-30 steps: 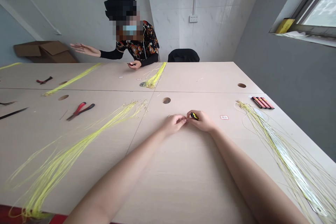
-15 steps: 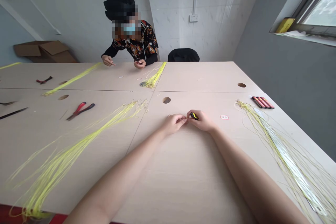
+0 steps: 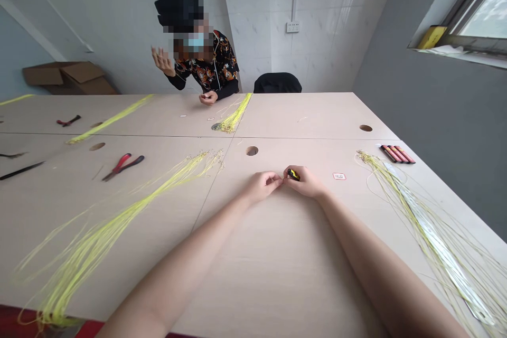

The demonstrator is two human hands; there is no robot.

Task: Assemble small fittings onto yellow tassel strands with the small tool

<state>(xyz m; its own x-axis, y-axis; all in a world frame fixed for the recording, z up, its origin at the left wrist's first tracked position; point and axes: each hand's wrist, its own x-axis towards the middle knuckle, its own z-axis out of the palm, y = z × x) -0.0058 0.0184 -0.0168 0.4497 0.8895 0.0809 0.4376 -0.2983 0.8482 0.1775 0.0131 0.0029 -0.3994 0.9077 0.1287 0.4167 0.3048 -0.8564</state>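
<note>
Above the middle of the table, my left hand (image 3: 266, 186) is closed in a pinch, its fingertips almost meeting those of the other hand. What the pinch holds, if anything, is too small to tell. My right hand (image 3: 304, 181) is closed around a short black-and-yellow object (image 3: 293, 174), whose end shows between thumb and fingers; its kind is unclear. A small white label with a red border (image 3: 339, 176) lies on the table just right of that hand. To the left stretches a bundle of thin yellow cords (image 3: 130, 211).
Red-and-black-handled pliers (image 3: 123, 166) lie left. On the right, a second cord bundle (image 3: 366, 158) runs along a metal ruler (image 3: 443, 253), near several red-and-black sticks (image 3: 397, 154). Round holes, such as one (image 3: 252, 151), pierce the table. A masked person (image 3: 209, 68) works opposite.
The person opposite has raised one hand from the table to head height. My two hands have hardly moved and keep the same closed grip.
</note>
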